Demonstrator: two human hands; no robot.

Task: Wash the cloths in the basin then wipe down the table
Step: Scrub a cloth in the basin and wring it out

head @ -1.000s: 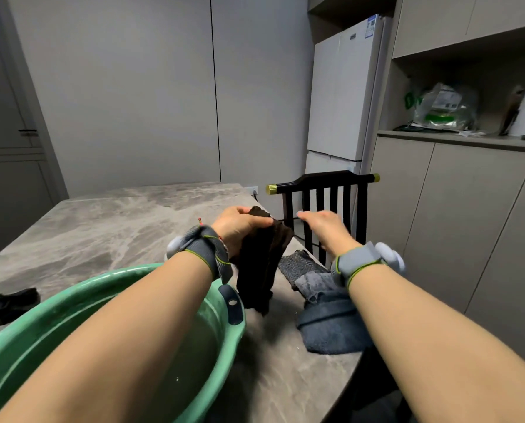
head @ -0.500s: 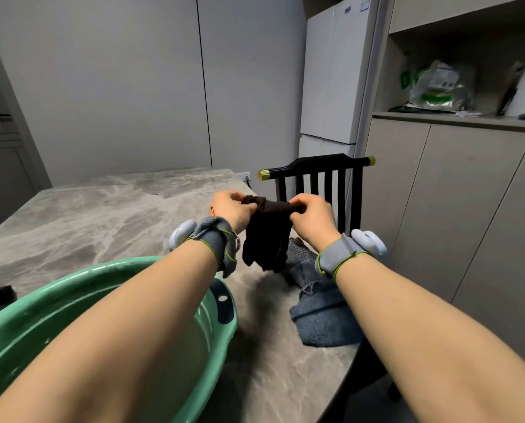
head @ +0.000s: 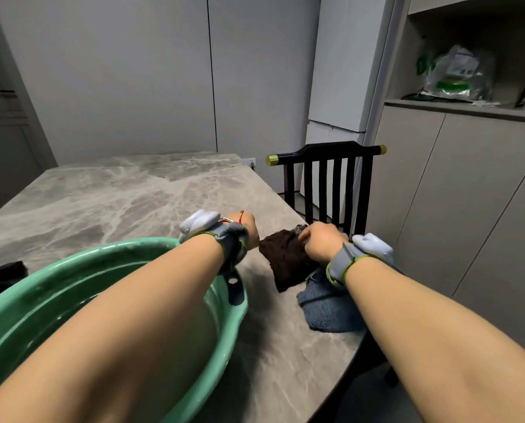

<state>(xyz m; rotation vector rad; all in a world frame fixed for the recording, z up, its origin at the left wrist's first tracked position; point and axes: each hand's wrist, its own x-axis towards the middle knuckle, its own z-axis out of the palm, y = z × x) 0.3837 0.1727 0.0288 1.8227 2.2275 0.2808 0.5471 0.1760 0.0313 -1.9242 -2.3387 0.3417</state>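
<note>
A dark brown cloth (head: 285, 261) lies on the marble table (head: 111, 196), just right of the green basin (head: 108, 270). My left hand (head: 249, 228) grips the cloth's left end; its fingers are hidden behind the wrist band. My right hand (head: 320, 244) grips the cloth's right end with curled fingers. A blue-grey towel (head: 322, 309) lies under my right wrist at the table's right edge. The basin stands under my left forearm with water in it.
Another dark cloth (head: 1, 274) lies at the far left of the table. A black chair (head: 328, 184) stands against the table's right side. A white fridge (head: 343, 71) and grey cabinets (head: 469, 193) stand beyond it.
The brown cloth, held up in the air by both hands, has come down onto the table. Both hands dropped with it and still hold its ends.
</note>
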